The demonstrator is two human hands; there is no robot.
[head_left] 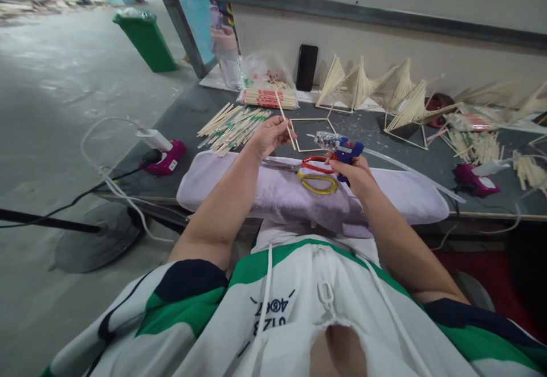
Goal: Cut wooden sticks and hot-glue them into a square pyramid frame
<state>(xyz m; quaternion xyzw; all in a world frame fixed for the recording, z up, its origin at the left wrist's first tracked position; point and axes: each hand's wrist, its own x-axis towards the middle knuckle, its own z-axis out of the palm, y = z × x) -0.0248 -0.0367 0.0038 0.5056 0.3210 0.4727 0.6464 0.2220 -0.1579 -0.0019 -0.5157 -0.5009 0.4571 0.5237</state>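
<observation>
My left hand (273, 135) pinches a thin wooden stick (280, 106) that slants up and away. Just right of it, a flat frame of sticks (310, 119) lies on the dark table. In my right hand (351, 171) is a blue glue gun (347, 150), its whitish, crusted nozzle pointing left toward the frame. A clear glue stick (401, 166) trails from the gun's back to the right. Scissors (317, 184) with one red and one yellow handle rest on the lilac cloth (213, 186), below the frame and between my hands.
Loose sticks (239, 126) lie left, before bagged sticks (269, 98). A phone (306, 68) leans on the wall. Fan-like stick models (363, 86) stand at the back right. Magenta power sockets (164, 158) with cables sit left and right. A bottle (225, 52) stands back left.
</observation>
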